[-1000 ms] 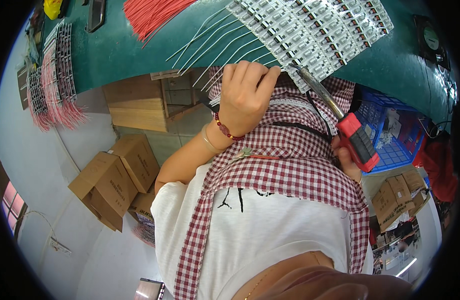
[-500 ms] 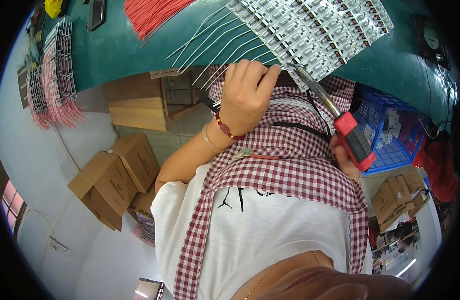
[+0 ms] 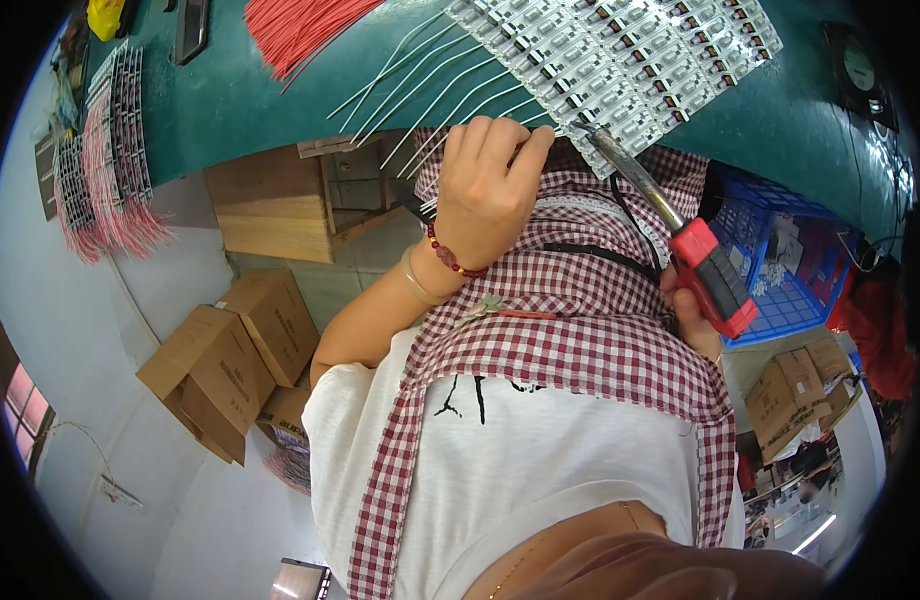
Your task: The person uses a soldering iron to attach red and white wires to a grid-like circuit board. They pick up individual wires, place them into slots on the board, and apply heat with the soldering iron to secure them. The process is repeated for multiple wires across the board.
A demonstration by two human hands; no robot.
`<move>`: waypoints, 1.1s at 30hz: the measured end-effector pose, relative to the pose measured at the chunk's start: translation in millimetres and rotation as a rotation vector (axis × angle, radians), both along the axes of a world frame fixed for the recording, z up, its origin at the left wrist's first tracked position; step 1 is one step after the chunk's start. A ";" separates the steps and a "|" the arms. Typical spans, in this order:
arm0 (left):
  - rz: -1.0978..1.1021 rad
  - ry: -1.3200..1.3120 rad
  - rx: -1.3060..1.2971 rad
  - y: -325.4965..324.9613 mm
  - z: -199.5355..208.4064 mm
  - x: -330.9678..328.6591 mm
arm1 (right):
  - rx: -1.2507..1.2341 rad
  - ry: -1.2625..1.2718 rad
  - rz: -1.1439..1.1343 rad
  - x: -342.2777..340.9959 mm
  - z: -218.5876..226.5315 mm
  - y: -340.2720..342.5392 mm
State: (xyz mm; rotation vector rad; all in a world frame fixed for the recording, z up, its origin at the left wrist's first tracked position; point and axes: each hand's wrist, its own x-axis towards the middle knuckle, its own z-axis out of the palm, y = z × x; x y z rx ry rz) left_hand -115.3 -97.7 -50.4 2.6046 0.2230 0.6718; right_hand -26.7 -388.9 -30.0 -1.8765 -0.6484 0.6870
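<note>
Currently apart: right hand (image 3: 692, 320) clamped on soldering iron (image 3: 692, 245); left hand (image 3: 488, 185) curled over pale wires (image 3: 393, 72), grip unclear; board (image 3: 620, 70) beyond both.

Green tabletop (image 3: 250, 120) under red wires (image 3: 305, 32), silvery parts panel (image 3: 620, 70), dark phone (image 3: 190, 30)

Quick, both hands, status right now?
Left hand: fingers curled over white wires; fingertip grip hidden, can't tell.
Right hand: closed, holding the red-and-black-handled tool.

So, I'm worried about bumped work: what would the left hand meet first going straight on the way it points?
The left hand would likely meet the next white wires first, just before the panel of small modules; depth is unclear.
</note>
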 end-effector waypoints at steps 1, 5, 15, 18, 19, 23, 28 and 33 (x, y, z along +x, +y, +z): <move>0.001 -0.001 -0.003 -0.1 0.4 0.2 | -0.017 -0.070 0.020 0.3 -0.8 3.6; 0.005 -0.008 -0.008 0.0 1.4 1.6 | -0.110 -0.312 0.028 -1.0 -4.3 9.6; 0.017 0.006 -0.003 -0.2 3.4 0.0 | 0.074 0.161 -0.254 -2.7 1.7 -5.5; 0.010 0.009 -0.006 2.2 3.4 2.8 | 0.341 0.111 -0.332 15.2 9.6 7.0; 0.015 0.028 -0.006 0.5 3.5 4.3 | 0.419 0.082 -0.374 23.0 13.7 6.5; 0.051 0.102 0.036 -4.0 3.9 -2.3 | 0.613 -0.121 -0.529 74.1 31.7 -14.8; 0.115 0.105 0.082 -11.6 3.8 -2.6 | 0.819 -0.455 -0.794 157.6 53.3 -41.7; 0.168 0.156 0.091 -6.2 16.1 -28.6 | 0.426 -0.349 -1.224 246.1 36.1 -61.7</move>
